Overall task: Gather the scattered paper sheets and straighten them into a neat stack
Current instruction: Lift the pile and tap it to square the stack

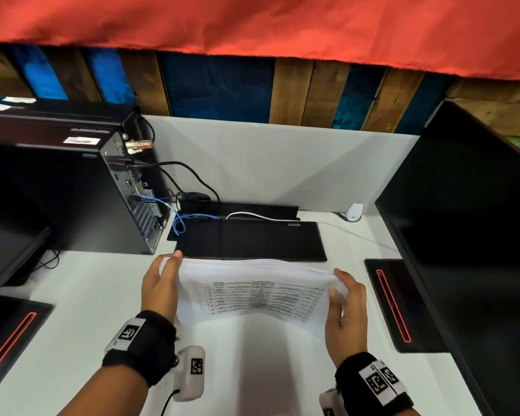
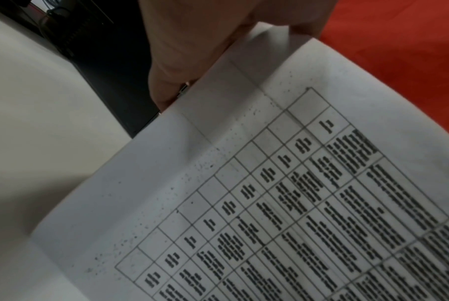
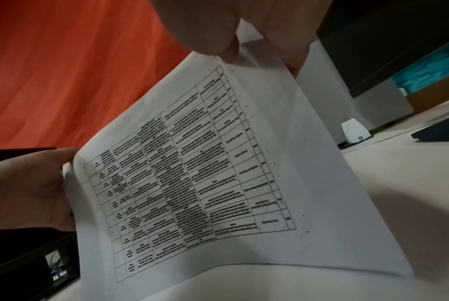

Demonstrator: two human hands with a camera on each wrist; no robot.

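While both hands are raised over the white desk [image 1: 81, 295], I log the following.

Item 1: paper sheets [image 1: 252, 291], a gathered bundle with a printed table on the face toward me. It stands on its lower long edge on the desk, leaning, with the top edges of several sheets showing slightly uneven. It sits between the two hands, directly in front of the black keyboard [image 1: 249, 240].

Item 2: left hand [image 1: 159, 285]. It holds the bundle's left short side, thumb on the near face and fingers [image 2: 167, 81] wrapped behind the edge. In the left wrist view the sheet's corner lies against those fingers.

Item 3: right hand [image 1: 347, 310]. It grips the upper right corner, the thumb [image 1: 335, 295] on the printed face and the fingertips over the top edge. The right wrist view shows the fingers [image 3: 257, 34] pinching the paper from above, with the left hand visible across the sheet at the far side.

Item 4: surroundings. A black computer tower [image 1: 72, 193] with plugged-in cables stands to the left; a dark monitor [image 1: 469, 235] stands to the right. A small white device [image 1: 354, 212] sits on the desk near the back partition. Red cloth [image 1: 252, 22] hangs above. Black wristbands with printed markers sit on both wrists.
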